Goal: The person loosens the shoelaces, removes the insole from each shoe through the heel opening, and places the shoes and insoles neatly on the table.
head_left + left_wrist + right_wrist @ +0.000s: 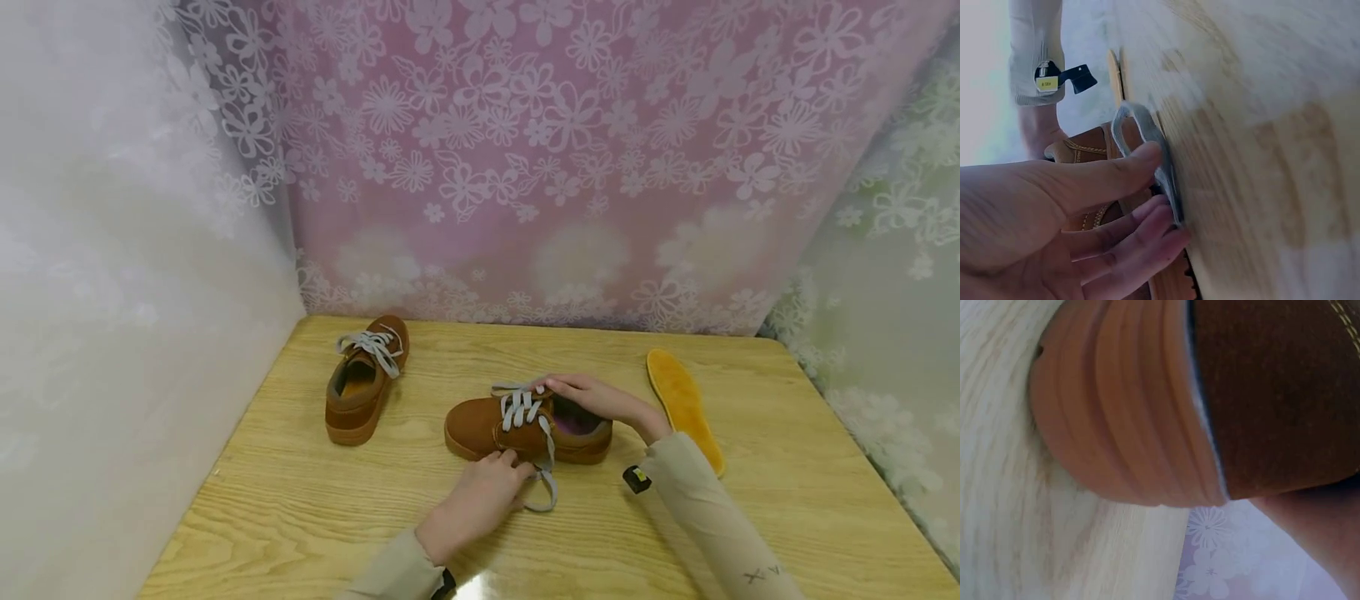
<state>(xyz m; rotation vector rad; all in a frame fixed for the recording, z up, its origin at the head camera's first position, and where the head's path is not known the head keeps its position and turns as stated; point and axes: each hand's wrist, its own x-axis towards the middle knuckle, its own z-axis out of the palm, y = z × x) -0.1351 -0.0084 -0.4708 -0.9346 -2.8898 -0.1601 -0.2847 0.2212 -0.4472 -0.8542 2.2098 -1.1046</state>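
Note:
A brown lace-up shoe [474, 423] lies on the table, its toe to the left. My left hand [483, 492] is at its near side, fingers bent. In the left wrist view, the thumb [1147, 153] and fingertips hold a grey shoelace [1143, 119], whose loop stands up beside the shoe. My right hand [596, 398] reaches over the shoe opening and grips the shoe by its tongue, fingertips near the top laces. The right wrist view shows mostly the ridged heel sole [1116, 419]; only part of the right hand [1310, 519] appears behind it.
A second brown shoe [352, 421] with grey laces stands at the back left of the wooden table [285, 500]. An orange insole [686, 400] lies to the right, beside the right sleeve [705, 508]. Floral curtains [487, 167] hang behind and at the sides.

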